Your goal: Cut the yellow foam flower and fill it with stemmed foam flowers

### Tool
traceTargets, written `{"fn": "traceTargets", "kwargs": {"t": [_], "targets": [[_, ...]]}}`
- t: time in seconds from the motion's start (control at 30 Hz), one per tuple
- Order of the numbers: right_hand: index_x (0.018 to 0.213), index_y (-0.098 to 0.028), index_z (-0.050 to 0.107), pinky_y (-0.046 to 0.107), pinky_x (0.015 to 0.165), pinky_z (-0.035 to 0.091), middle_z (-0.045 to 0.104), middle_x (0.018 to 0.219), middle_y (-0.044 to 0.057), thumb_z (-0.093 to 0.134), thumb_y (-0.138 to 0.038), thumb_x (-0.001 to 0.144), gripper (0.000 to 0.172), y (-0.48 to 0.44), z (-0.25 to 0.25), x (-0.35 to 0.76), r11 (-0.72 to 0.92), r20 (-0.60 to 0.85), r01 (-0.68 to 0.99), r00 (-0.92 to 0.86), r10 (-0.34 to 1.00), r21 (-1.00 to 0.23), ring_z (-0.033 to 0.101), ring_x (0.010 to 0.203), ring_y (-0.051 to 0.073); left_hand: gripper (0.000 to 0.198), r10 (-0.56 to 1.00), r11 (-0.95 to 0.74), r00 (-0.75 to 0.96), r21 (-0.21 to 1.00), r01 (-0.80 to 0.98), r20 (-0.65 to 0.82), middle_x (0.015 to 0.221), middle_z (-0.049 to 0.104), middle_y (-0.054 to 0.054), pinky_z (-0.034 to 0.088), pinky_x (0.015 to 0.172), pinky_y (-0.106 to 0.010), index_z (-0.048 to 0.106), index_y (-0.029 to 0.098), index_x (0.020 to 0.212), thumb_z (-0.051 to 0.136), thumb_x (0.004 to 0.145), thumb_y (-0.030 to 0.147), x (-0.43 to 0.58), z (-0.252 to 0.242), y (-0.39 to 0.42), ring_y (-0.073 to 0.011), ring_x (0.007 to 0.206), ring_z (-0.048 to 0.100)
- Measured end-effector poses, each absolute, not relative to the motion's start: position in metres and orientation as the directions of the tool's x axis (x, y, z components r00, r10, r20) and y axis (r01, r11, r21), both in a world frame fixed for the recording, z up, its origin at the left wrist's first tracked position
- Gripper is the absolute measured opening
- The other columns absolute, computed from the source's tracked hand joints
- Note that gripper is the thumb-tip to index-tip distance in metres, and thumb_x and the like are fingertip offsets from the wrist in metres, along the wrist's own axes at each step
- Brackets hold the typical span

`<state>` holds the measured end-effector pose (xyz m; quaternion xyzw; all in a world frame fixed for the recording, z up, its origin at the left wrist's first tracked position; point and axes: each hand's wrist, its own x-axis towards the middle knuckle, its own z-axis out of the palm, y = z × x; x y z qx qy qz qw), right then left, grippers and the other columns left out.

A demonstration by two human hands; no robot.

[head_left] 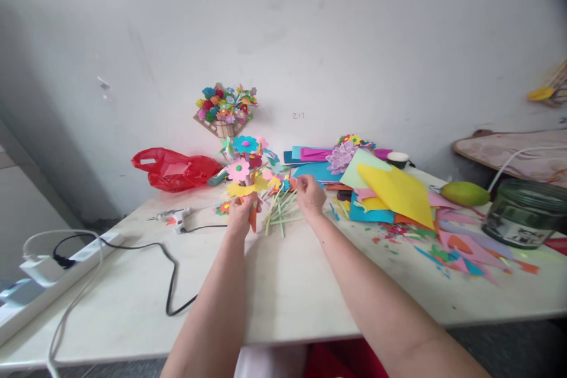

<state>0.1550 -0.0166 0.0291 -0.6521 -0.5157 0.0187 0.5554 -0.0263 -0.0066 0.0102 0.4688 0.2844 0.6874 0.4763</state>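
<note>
My left hand is closed around a bunch of craft flowers with an orange pointed base and a yellow scalloped collar. Large pink, blue and dark red blooms stand up above the fingers. To the right, my right hand is pinched at a small orange flower; its fingertips partly hide the hold. Between the hands lies a loose pile of pale green stems, with small colourful flowers at their far ends. More small flowers lie left of my left hand.
A glue gun with a black cord lies at left, near a power strip and a red plastic bag. At right are coloured sheets, scraps, a green mango-like fruit and a glass jar.
</note>
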Motion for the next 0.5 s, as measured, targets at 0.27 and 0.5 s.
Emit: {"fn": "traceTargets", "kwargs": {"t": [0.27,0.5], "targets": [[0.101,-0.020,0.064,0.026,0.069,0.037,0.069,0.099,0.005,0.044,-0.029,0.087,0.025,-0.011,0.022,0.167,0.018,0.443,0.631,0.523,0.729,-0.775,0.060,0.089,0.019,0.042,0.914,-0.405,-0.145,0.829,-0.386,0.379,0.059,0.058,0.004,0.035,0.038,-0.020,0.048,0.019,0.082,0.077,0.060,0.037,-0.026,0.015,-0.011,-0.0065,0.038,0.046],[0.109,-0.023,0.062,0.028,0.072,0.040,0.068,0.103,0.005,0.042,-0.022,0.086,0.030,-0.011,0.015,0.163,-0.075,0.353,0.684,0.464,0.813,-0.726,0.061,0.091,0.019,0.039,0.921,-0.390,-0.181,0.834,-0.390,0.346,0.060,0.058,0.004,0.038,0.042,-0.022,0.049,0.018,0.082,0.076,0.059,0.034,-0.025,0.015,-0.007,-0.0080,0.040,0.049]]}}
